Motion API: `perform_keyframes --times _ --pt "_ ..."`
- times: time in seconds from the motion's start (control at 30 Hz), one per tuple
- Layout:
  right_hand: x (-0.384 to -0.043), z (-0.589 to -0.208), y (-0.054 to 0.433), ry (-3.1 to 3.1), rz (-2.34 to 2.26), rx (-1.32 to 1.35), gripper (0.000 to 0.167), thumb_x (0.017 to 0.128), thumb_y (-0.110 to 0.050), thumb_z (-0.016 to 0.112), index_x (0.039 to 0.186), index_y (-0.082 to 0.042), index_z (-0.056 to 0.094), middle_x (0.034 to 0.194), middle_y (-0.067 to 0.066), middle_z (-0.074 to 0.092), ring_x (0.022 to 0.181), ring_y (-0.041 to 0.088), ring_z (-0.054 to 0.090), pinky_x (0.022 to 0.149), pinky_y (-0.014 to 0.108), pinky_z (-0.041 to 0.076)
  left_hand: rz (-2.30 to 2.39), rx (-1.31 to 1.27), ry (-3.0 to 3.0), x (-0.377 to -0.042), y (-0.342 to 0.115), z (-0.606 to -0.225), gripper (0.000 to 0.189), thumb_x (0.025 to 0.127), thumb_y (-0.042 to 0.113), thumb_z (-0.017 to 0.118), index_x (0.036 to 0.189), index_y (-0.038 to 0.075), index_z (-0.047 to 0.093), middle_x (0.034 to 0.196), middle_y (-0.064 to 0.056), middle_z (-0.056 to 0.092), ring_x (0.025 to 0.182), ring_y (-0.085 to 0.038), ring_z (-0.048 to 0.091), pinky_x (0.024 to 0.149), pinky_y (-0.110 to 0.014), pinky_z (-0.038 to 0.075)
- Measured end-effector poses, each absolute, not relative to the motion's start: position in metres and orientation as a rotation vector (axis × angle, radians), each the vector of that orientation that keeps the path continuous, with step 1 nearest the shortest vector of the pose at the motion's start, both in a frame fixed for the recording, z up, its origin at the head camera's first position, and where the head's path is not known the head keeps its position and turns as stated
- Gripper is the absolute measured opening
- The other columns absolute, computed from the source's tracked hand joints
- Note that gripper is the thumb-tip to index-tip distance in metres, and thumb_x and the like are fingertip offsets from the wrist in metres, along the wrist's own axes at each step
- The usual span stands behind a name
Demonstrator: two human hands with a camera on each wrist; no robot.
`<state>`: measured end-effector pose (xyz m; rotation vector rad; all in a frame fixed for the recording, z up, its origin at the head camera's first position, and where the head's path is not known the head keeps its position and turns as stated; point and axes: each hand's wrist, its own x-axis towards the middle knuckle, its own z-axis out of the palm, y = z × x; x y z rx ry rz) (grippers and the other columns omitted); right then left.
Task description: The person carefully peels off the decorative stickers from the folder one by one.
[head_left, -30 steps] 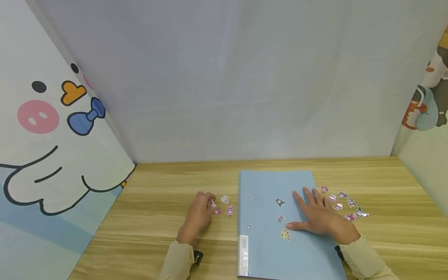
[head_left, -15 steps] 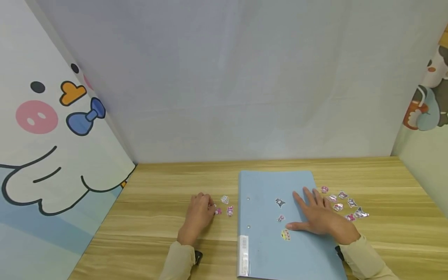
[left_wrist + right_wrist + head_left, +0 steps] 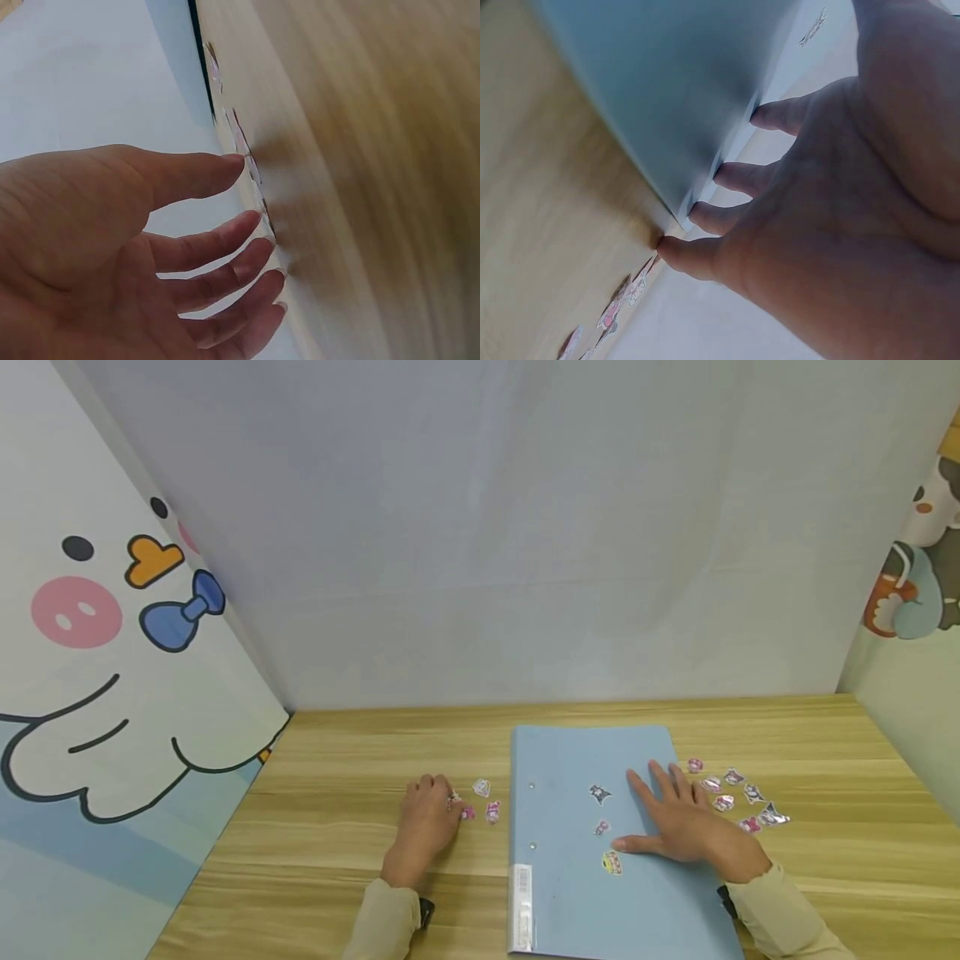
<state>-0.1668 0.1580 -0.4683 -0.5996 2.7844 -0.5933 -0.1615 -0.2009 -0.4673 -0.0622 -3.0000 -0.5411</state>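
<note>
Resting spread on the blue folder (image 3: 577, 910) is the right hand (image 3: 678, 825); the left hand (image 3: 429, 818), thumb and fingers parted, touches stickers (image 3: 468, 812) on the bench (image 3: 300, 827).

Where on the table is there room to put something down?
The table is bare left of the left hand and right of the silvery sticker. It's crowded between the left hand and folder, and by the right hand, where stickers cluster.

Cartoon-duck sheet (image 3: 142, 693), frame left; plain pale backdrop (image 3: 525, 527), upper centre; cartoon-figure sheet (image 3: 918, 585), right edge; wood-grain tabletop (image 3: 337, 760), lower frame.
</note>
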Motion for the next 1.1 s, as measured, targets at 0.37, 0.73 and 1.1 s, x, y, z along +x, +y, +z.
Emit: perform_keyframes --times 0.37,0.73,1.1 --pt "-0.167 -0.467 0.159 2.782 -0.598 -0.602 0.106 0.087 -0.06 0.074 0.156 0.007 0.029 0.158 0.043 0.014 0.143 0.067 0.007 0.106 0.083 0.009 -0.441 -0.142 -2.956 -0.159 -0.193 -0.466 0.029 0.089 0.017 0.079 0.105 -0.002 0.065 0.103 -0.02 0.06 0.093 -0.036 0.056 0.08 -0.05 0.051" --pt "-0.167 -0.468 0.159 2.764 -0.614 -0.596 0.105 0.088 -0.058 0.074 0.156 0.007 0.028 0.159 0.043 0.012 0.144 0.067 0.005 0.106 0.083 0.008 -0.509 -0.318 -2.765 -0.157 -0.162 -0.468 0.03 0.088 0.013 0.079 0.109 -0.004 0.065 0.105 -0.022 0.06 0.093 -0.037 0.058 0.078 -0.05 0.051" --pt "-0.167 -0.468 0.158 2.761 -0.614 -0.594 0.106 0.088 -0.059 0.074 0.157 0.007 0.028 0.159 0.043 0.012 0.144 0.067 0.004 0.106 0.083 0.007 -0.519 -0.533 -2.73 -0.157 -0.131 -0.468 0.031 0.09 0.018 0.08 0.113 0.001 0.068 0.11 -0.016 0.059 0.099 -0.03 0.055 0.083 -0.044 0.049"
